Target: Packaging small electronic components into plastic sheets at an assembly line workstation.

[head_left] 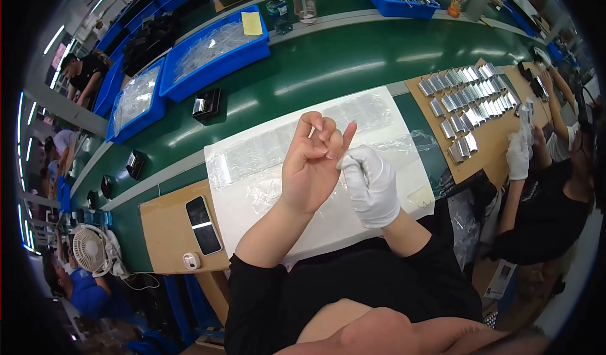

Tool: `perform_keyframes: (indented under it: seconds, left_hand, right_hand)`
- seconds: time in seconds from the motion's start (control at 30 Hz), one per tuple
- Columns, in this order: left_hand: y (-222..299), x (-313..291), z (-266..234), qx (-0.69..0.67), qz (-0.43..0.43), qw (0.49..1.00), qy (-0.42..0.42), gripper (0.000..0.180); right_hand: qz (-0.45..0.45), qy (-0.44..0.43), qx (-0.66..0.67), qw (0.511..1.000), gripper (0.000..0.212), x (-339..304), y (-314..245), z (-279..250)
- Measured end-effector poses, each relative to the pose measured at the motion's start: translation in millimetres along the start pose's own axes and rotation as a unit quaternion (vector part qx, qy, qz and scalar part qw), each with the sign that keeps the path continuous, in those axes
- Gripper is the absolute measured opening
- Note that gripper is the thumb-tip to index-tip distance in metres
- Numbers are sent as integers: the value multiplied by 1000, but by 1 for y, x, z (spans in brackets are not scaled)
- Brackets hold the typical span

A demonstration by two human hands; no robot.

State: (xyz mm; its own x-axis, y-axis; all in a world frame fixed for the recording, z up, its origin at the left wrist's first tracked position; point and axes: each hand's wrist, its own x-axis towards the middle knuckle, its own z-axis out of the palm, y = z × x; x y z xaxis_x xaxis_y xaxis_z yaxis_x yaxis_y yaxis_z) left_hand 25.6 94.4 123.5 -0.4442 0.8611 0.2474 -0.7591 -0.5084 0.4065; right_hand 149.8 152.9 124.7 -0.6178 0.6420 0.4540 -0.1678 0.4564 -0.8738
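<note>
My left hand (313, 167) is bare and raised over the white sheet (297, 230), palm toward me. Its fingers are loosely bent and partly apart, the little finger stretched out, and I see nothing held in it. Against its edge, by the base of the little finger, my right hand (371, 187) in a white glove is closed. Whatever the gloved fingers hold, if anything, is hidden. Beneath both hands, clear plastic film pieces (265, 194) lie on the sheet, and a row of clear rectangular pieces (252, 150) runs along its far side.
On the left, a phone (203, 225) and a small white round-cornered case (191, 261) rest on cardboard (165, 228). Blue bins (260, 50) of clear pieces stand farther back. Shiny metal parts (467, 96) fill cardboard at right, near a co-worker's gloved hand (519, 156). A fan (90, 247) stands far left.
</note>
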Motion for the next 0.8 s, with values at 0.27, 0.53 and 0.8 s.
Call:
perform_keyframes:
  seconds: [0.27, 0.53, 0.8]
  left_hand:
    - [-8, -9, 8, 146, 26, 989, 15, 23]
    - [13, -29, -44, 253, -7, 967, 39, 31]
    - [83, -55, -100, 549, 144, 801, 192, 40]
  right_hand:
    - [-2, -34, -25, 999, 3, 0, 0, -1]
    - [-60, -37, 84, 994, 16, -6, 54, 38]
    - [63, -259, -117, 957, 29, 25, 88, 39]
